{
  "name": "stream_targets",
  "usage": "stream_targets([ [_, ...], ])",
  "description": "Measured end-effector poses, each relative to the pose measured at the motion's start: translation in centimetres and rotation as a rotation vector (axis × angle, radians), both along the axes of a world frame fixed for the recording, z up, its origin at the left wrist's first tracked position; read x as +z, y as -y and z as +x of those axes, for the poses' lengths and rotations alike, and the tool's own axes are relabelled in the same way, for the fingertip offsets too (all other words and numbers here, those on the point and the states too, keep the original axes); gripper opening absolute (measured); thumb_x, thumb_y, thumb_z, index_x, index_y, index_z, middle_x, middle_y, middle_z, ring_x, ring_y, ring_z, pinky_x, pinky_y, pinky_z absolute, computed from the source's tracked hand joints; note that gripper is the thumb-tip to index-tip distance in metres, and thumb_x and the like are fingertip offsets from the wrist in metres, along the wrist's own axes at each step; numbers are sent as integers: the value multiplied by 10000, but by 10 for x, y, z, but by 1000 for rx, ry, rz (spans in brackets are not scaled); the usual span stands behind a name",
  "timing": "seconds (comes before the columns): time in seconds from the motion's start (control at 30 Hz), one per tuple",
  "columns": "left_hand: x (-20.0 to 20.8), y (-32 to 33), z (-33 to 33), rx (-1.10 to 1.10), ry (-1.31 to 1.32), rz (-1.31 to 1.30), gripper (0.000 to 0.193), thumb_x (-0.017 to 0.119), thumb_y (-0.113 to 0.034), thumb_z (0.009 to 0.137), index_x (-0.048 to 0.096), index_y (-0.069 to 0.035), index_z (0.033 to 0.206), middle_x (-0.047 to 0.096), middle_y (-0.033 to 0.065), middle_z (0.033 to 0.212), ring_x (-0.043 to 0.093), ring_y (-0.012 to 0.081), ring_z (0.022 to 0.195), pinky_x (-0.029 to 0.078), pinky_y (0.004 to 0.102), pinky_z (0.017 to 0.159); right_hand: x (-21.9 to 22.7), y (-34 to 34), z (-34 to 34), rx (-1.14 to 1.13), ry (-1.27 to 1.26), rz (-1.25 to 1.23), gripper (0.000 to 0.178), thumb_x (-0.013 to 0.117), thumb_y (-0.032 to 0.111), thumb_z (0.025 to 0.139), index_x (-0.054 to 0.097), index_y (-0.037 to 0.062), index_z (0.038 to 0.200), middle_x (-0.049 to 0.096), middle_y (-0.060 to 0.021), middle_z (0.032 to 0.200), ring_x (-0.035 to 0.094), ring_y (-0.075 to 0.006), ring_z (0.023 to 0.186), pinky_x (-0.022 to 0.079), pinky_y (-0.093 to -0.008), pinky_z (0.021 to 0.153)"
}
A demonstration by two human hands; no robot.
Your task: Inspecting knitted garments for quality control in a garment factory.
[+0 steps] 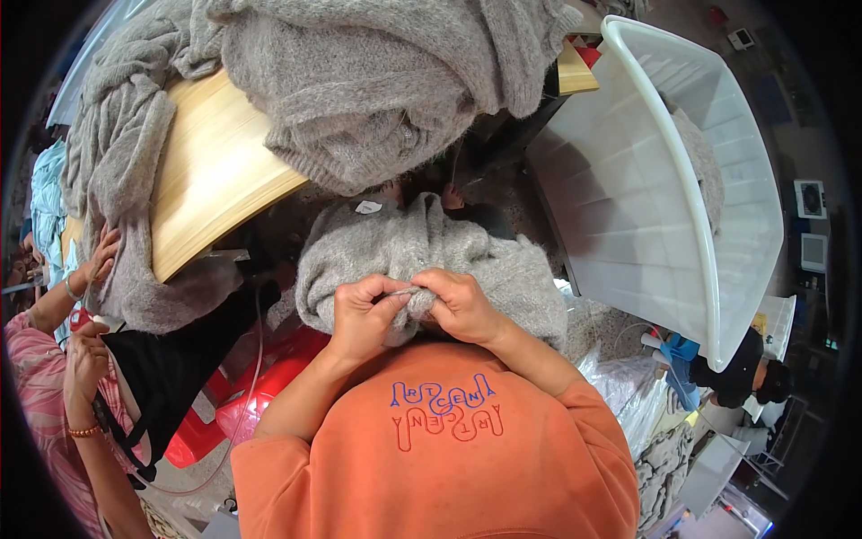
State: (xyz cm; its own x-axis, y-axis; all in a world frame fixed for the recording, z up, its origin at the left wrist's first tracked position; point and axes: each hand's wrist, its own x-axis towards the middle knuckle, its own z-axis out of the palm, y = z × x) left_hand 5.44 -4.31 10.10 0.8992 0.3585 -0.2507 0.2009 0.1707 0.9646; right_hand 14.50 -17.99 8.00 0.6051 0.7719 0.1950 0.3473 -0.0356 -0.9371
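The left hand (pixel 363 313) and the right hand (pixel 461 305) each pinch a bit of the soft grey knit (pixel 503 269) with thumb and finger, and the tips almost meet. The grey knit is bunched up in front of the person's orange shirt (pixel 467 485), below the edge of the tabletop (pixel 215 148). To do this well, I think both hands should hold just a tiny bit, keep it flat, and pull gently, because fuzzy knit can stretch. The exact spot is partly hidden by the fingers. A white tag (pixel 368 207) lies on the far side.

To the left are red stools (pixel 256 395) and a helper in pink (pixel 45 377), whose hand (pixel 103 258) touches grey cloth hanging off the tabletop. To the right is some crinkly clear plastic (pixel 618 391). Farther away, a big grey heap (pixel 359 81) hangs over the tabletop's edge and could get in the way. A tall white bin (pixel 620 189) stands at the right, with more grey cloth inside.
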Motion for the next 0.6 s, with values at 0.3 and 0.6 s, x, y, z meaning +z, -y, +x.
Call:
stream_targets([
  [0.3,-5,0,-1,-25,-72,275,36,623,10,737,637,8,770,591,-3,634,479,33,568,392,192,504,2,0,-5,-47,512,-112,170,555,3,588,506,48,745,492,-89,620,529,-270,522,422,-358,441],
  [0.6,-4,12,-1,91,185,658,48,632,25,718,592,3,731,583,77,636,545,136,563,424,234,514,3,-3,-8,-155,391,-62,167,551,0,565,490,46,714,478,-101,601,528,-275,531,417,-360,444],
])
